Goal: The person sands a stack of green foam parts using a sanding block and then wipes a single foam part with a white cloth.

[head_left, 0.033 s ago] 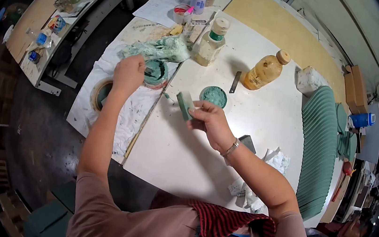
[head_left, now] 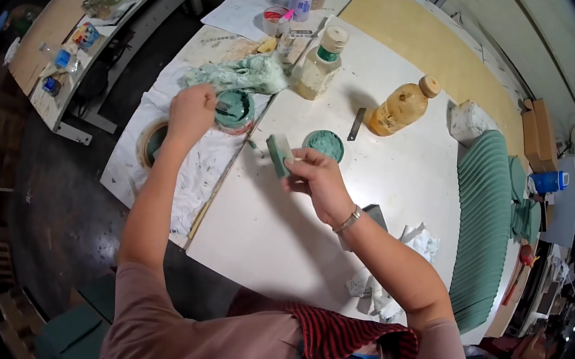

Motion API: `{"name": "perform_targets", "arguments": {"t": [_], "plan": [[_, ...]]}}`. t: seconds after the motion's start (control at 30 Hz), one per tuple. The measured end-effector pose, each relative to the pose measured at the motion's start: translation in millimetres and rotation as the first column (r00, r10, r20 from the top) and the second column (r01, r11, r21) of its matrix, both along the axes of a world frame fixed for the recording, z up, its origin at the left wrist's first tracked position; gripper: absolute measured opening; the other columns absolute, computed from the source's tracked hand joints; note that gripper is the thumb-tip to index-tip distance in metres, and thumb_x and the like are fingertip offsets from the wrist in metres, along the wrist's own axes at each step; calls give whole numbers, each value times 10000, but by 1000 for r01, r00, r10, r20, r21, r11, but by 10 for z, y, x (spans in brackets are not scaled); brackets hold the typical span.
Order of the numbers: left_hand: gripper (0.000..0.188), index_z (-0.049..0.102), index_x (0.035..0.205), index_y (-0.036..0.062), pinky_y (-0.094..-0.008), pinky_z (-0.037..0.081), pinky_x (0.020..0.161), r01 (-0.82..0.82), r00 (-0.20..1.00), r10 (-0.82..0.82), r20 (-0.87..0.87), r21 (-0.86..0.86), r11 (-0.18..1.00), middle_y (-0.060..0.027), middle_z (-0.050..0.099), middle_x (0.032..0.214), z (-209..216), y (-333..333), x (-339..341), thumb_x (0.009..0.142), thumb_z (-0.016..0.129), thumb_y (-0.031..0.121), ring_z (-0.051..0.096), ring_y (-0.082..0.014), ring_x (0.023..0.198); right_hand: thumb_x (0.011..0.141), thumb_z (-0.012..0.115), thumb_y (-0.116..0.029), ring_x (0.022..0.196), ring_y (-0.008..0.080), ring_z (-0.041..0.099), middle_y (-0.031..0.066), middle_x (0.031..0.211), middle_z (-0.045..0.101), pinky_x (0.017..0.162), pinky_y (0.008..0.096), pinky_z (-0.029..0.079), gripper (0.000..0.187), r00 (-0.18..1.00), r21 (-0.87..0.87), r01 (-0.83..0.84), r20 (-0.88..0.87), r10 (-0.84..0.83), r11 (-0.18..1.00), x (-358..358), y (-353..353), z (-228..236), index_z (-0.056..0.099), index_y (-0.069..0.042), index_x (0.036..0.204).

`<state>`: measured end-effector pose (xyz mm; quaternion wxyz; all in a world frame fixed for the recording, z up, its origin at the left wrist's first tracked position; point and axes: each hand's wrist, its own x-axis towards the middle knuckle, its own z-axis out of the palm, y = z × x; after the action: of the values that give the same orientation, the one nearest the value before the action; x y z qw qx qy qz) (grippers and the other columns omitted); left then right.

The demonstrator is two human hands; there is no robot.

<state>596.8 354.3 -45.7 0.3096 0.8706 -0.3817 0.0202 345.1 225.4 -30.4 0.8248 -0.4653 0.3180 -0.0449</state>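
My right hand [head_left: 319, 183] is closed on a flat block, pale on its face and green along its edge [head_left: 278, 153], perhaps a sponge, held tilted above the white tabletop. To the left, my left hand [head_left: 193, 114] has its fingers closed at the rim of a jar of dark green paint [head_left: 238, 111]. A thin greyish tool tip [head_left: 222, 108] reaches from those fingers over the paint; its handle is hidden in the hand. Just beyond the block sits a round tub of thick green paste [head_left: 325, 145].
Beyond the tub stand a clear bottle [head_left: 321, 65] and an amber bottle [head_left: 404, 106], with a metal strip [head_left: 356, 125] between. A green-stained cloth [head_left: 243, 72] lies behind the jar, a tape roll [head_left: 153, 143] nearer. Crumpled paper [head_left: 388, 292] and stacked green pieces [head_left: 483, 225] are at right.
My left hand has shifted slightly left and down, and the tool tip has moved a little with it. The block in my right hand has moved slightly left.
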Motion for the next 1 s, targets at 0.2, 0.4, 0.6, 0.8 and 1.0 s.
{"name": "perform_targets", "arguments": {"t": [0.2, 0.4, 0.6, 0.8, 1.0], "plan": [[86, 653, 802, -11, -304, 451, 575, -241, 874, 85, -479, -275, 931, -55, 641, 678, -349, 336, 130, 867, 670, 43, 577, -164, 590, 948, 654, -164, 647, 150, 633, 76, 788, 655, 614, 296, 546, 189, 998, 20, 53, 15, -53, 998, 411, -27, -71, 630, 17, 995], [31, 643, 907, 35, -247, 423, 572, -507, 464, -82, -882, -340, 792, 7, 586, 751, -432, 505, -19, 913, 655, 62, 497, -79, 611, 997, 572, -196, 654, 153, 613, 81, 795, 660, 635, 293, 536, 212, 997, 66, 55, 56, -58, 996, 734, -35, -187, 635, 0, 944], [53, 640, 927, 37, -257, 459, 628, -509, 449, -285, -847, -505, 697, 7, 600, 790, -393, 485, -406, 926, 672, 79, 523, -83, 652, 1020, 525, -219, 698, 151, 602, 77, 806, 655, 663, 287, 520, 265, 996, 91, 68, 52, -73, 994, 903, 69, -93, 645, -14, 902], [59, 653, 932, -3, -229, 428, 613, -358, 656, -164, -736, -496, 791, 7, 611, 786, -375, 401, -463, 930, 651, 57, 523, -77, 667, 1012, 515, -182, 632, 97, 599, 115, 856, 729, 587, 240, 524, 240, 993, 135, 81, 77, -92, 988, 941, 89, -91, 669, -3, 970], [52, 650, 912, -6, -224, 401, 602, -375, 590, -271, -760, -556, 742, 10, 603, 779, -363, 395, -639, 930, 635, 40, 495, -66, 657, 1011, 517, -187, 623, 94, 587, 120, 849, 726, 585, 238, 509, 254, 991, 134, 88, 87, -100, 987, 914, 6, -139, 672, -2, 931]]}}
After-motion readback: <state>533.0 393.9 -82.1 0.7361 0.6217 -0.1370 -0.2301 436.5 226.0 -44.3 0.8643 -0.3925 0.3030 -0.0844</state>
